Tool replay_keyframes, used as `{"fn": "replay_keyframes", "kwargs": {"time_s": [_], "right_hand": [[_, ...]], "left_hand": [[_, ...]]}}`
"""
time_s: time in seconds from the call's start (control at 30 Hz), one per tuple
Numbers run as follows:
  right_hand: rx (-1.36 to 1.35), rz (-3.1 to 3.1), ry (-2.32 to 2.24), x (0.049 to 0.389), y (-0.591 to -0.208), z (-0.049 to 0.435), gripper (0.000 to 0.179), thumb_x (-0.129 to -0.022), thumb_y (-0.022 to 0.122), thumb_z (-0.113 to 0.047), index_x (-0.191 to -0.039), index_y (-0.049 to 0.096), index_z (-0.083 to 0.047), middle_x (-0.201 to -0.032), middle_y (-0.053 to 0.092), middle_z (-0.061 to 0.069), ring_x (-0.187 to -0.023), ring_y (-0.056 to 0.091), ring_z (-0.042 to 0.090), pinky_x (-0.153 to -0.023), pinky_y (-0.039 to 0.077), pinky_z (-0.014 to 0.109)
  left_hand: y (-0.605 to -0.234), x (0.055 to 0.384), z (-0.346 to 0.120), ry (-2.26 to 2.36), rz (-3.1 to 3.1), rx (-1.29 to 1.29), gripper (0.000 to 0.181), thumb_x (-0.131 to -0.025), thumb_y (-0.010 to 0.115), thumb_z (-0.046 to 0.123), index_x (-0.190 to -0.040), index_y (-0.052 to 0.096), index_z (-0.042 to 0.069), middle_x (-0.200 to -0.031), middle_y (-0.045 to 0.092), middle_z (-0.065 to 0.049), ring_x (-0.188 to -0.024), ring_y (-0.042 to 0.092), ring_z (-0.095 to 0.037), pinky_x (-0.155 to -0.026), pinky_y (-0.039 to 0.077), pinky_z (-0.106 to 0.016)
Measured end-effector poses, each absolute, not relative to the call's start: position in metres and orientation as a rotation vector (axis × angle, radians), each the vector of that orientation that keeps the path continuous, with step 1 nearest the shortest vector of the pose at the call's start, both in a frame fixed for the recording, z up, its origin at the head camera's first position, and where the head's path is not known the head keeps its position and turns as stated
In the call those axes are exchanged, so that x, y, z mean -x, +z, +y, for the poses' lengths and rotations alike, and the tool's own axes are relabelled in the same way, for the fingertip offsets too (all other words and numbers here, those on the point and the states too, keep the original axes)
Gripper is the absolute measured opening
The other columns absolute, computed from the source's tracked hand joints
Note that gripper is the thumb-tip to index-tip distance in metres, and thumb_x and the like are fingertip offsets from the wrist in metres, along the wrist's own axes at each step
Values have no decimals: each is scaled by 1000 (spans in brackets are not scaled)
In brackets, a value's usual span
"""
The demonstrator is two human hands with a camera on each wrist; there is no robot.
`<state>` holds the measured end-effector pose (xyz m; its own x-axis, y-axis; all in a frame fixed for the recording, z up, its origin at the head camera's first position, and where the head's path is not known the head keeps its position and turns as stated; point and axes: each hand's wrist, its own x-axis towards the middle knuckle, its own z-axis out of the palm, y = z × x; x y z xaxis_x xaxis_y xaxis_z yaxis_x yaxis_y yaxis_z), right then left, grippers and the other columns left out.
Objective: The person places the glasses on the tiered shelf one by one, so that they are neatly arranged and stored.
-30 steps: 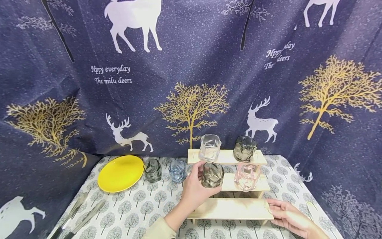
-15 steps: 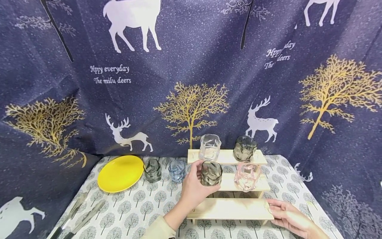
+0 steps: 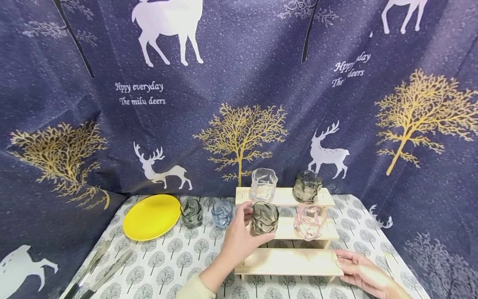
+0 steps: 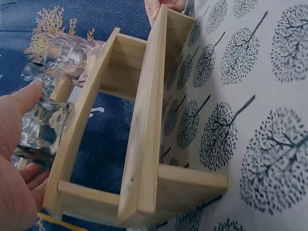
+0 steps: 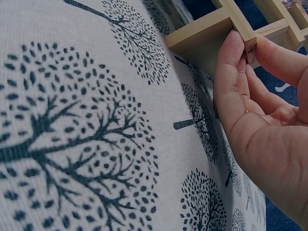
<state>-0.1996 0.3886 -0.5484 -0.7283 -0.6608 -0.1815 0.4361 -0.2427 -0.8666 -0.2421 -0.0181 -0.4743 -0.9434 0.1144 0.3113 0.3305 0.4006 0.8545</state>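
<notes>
My left hand [image 3: 240, 238] is around the left side of a smoky grey glass [image 3: 265, 218] on the middle tier of a three-step wooden stand [image 3: 287, 261]. Its thumb lies straight along the front; the other fingers are partly hidden behind the glass, and the hold looks loose. In the left wrist view, the glass [image 4: 45, 127] sits against the shelf board. My right hand [image 3: 360, 270] pinches the right end of the lowest board between thumb and fingers, seen closely on the stand [image 5: 240, 29] in the right wrist view.
A pink glass [image 3: 310, 222] shares the middle tier. Clear [image 3: 263, 185] and dark grey [image 3: 307, 187] glasses stand on top. Left of the stand are a dark glass [image 3: 191, 214], a blue glass [image 3: 222, 215], a yellow plate [image 3: 151, 218] and two dark-handled utensils [image 3: 108, 272].
The grey glass shifted slightly left, then stayed in place on the middle tier. My left hand has since drawn a little left from it. The right hand keeps its place on the stand.
</notes>
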Motion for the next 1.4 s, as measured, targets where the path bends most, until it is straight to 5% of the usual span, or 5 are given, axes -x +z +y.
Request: {"fn": "replay_keyframes", "kwargs": {"time_s": [0.4,0.63,0.97,1.2,1.4], "right_hand": [[326,1277,-2028,199,-547,387,43,-113,30,-2,-137,61,-20,-137,64,8,-123,64,22,-103,53,35],[339,1283,-2027,199,-547,386,44,-113,31,-2,-136,62,-22,-136,65,8,-123,64,21,-103,53,35],[333,1284,-2017,199,-547,387,44,-113,30,-3,-137,61,-22,-137,65,8,-124,63,21,-105,51,36],[338,1279,-2008,200,-548,387,45,-113,29,-3,-137,62,-24,-137,64,8,-124,63,21,-103,53,35],[337,1276,-2013,200,-548,387,45,-113,29,-3,-137,61,-23,-136,64,8,-122,64,21,-102,53,34]], "left_hand": [[-481,222,-62,-1498,-2419,412,93,-72,89,62,-147,46,26,-135,60,2,-121,59,-16,-101,53,-41],[-495,222,-89,-1397,-2443,290,86,-74,90,56,-144,48,30,-130,60,14,-119,61,-16,-95,55,-41],[-515,243,-123,-1235,-2392,163,86,-77,91,49,-145,50,15,-140,57,-5,-121,58,-31,-94,53,-54],[-522,263,-143,-1154,-2329,42,85,-78,93,38,-146,50,9,-154,42,-17,-141,38,-40,-111,37,-63],[-520,280,-152,-1155,-2360,-132,90,-79,92,37,-151,45,9,-163,27,-25,-148,24,-47,-113,29,-69]]}}
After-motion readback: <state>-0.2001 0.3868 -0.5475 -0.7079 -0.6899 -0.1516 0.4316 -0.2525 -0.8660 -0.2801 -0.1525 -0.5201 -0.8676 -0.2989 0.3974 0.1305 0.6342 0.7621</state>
